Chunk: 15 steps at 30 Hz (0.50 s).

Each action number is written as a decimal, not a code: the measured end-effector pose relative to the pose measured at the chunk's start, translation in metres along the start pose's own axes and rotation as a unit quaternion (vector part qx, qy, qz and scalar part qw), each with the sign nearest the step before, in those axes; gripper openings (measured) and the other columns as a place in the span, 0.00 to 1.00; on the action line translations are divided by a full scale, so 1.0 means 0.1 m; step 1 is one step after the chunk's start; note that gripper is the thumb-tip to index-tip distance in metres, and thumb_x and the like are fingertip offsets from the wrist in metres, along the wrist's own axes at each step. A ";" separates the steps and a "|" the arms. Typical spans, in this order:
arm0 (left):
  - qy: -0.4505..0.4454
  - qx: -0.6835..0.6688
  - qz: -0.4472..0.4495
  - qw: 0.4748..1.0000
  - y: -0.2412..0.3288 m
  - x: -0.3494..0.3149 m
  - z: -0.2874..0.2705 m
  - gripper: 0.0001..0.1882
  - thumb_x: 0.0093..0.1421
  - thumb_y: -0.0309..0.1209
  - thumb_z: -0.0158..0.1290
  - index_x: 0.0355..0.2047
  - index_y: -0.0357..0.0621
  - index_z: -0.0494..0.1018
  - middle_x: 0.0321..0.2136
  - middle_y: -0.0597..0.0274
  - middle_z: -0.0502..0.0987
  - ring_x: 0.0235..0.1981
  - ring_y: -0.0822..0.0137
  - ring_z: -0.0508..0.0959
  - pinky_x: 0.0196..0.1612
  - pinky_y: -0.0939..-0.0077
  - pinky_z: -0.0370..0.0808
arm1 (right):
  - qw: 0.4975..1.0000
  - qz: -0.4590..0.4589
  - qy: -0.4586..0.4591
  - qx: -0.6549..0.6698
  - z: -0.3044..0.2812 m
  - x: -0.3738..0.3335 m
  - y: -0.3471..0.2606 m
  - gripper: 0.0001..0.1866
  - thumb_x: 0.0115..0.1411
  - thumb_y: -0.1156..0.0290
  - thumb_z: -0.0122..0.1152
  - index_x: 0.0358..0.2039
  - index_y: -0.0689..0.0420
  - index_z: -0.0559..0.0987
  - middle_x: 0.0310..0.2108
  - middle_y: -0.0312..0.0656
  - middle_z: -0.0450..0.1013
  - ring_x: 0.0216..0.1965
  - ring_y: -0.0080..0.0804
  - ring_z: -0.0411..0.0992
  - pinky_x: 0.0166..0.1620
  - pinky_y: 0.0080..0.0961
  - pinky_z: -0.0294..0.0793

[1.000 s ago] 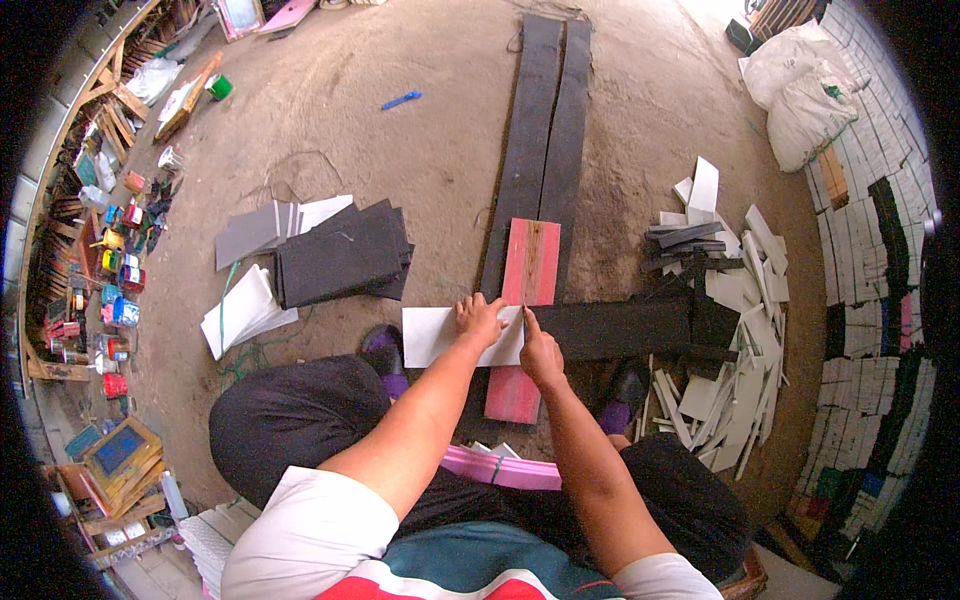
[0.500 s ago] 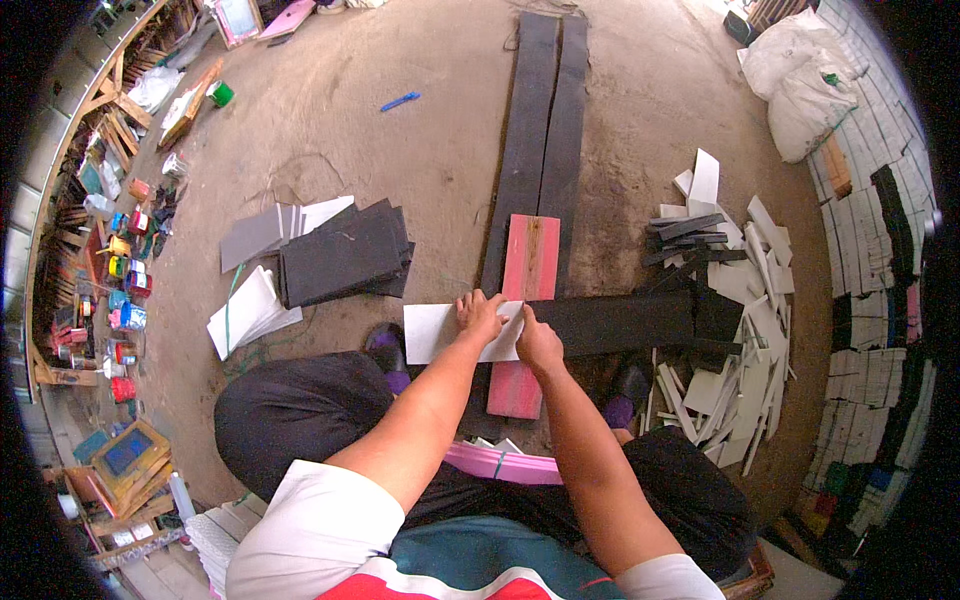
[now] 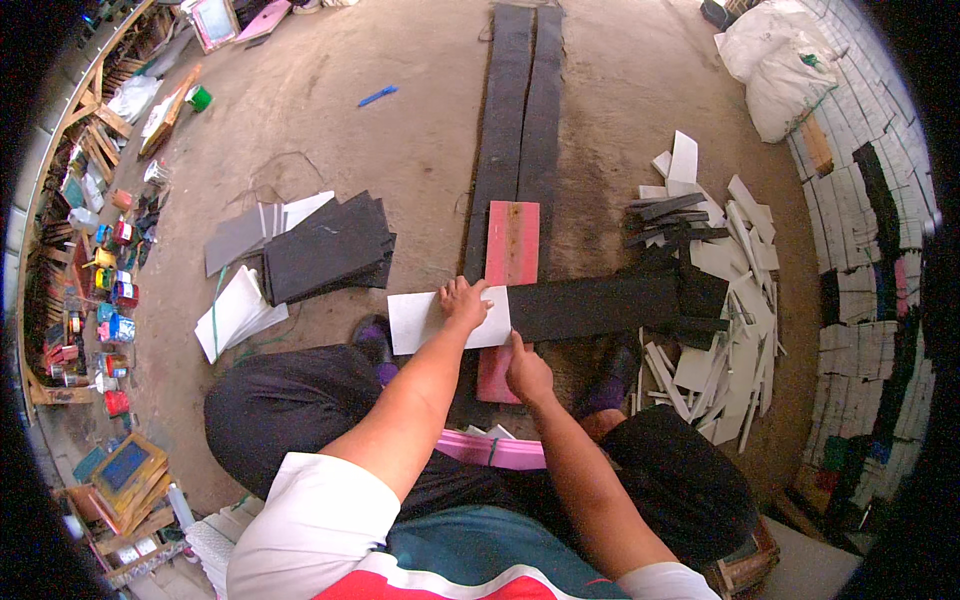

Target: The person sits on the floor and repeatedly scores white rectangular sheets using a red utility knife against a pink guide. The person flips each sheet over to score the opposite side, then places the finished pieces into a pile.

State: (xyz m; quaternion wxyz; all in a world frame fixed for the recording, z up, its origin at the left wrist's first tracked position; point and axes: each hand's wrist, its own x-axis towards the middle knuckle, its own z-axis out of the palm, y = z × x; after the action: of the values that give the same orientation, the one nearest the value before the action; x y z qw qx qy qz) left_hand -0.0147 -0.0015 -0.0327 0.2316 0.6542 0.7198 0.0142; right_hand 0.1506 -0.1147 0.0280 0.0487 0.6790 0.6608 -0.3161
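A white rectangular sheet (image 3: 412,322) lies across a pink board (image 3: 513,236) and overlaps the left end of a long black sheet (image 3: 600,312). My left hand (image 3: 464,304) rests on top of the white sheet with its fingers spread, pressing it down. At the white sheet's right edge, near its lower corner, is my right hand (image 3: 530,370). Its index finger points forward along that edge while the other fingers are curled in. Whatever those curled fingers hold is hidden.
Stacked black sheets (image 3: 325,250) and white sheets (image 3: 235,312) lie to the left. Offcut strips (image 3: 735,330) are heaped on the right. Long black strips (image 3: 515,110) stretch away ahead, with a blue pen-like tool (image 3: 378,95) left of them. Paint containers (image 3: 122,290) line the left side.
My right hand has slid toward me along the white sheet's right edge, from its far corner to near its lower corner. My left hand stays on the sheet. The whole view has shifted slightly.
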 end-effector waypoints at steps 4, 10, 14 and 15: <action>0.012 -0.002 -0.019 1.000 -0.05 0.01 0.05 0.24 0.57 0.47 0.65 0.54 0.72 0.76 0.53 0.54 0.70 0.61 0.52 0.66 0.66 0.48 0.56 | 0.999 0.029 -0.035 0.001 0.00 -0.24 -0.01 0.38 0.58 0.73 0.51 0.70 0.43 0.59 0.35 0.61 0.79 0.38 0.62 0.80 0.42 0.57 0.79; 0.000 -0.025 -0.010 1.000 -0.04 0.06 0.07 0.24 0.57 0.46 0.65 0.55 0.72 0.76 0.55 0.52 0.70 0.62 0.50 0.64 0.68 0.46 0.54 | 0.998 0.055 -0.028 0.024 0.10 -0.34 0.09 0.40 0.57 0.72 0.53 0.71 0.39 0.59 0.37 0.61 0.79 0.39 0.60 0.80 0.45 0.56 0.78; -0.008 -0.018 -0.004 1.000 -0.03 0.04 0.02 0.25 0.58 0.46 0.64 0.56 0.70 0.75 0.56 0.52 0.70 0.63 0.49 0.64 0.69 0.47 0.54 | 0.998 0.026 -0.046 0.041 -0.14 -0.29 0.23 0.35 0.60 0.71 0.50 0.69 0.34 0.64 0.37 0.62 0.79 0.39 0.62 0.79 0.44 0.56 0.77; -0.021 -0.018 -0.003 1.000 0.02 0.02 -0.03 0.25 0.58 0.46 0.64 0.57 0.70 0.75 0.55 0.52 0.70 0.63 0.49 0.64 0.69 0.47 0.54 | 0.998 0.014 -0.021 0.054 -0.15 -0.25 0.34 0.34 0.61 0.71 0.49 0.68 0.33 0.65 0.37 0.62 0.79 0.39 0.63 0.78 0.44 0.56 0.77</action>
State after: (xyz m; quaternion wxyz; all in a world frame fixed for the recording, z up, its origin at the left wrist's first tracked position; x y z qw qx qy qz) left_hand -0.0143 0.0014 -0.0305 0.2588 0.6479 0.7163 0.0124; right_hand 0.1893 -0.1338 0.0401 0.0302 0.6827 0.6320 -0.3654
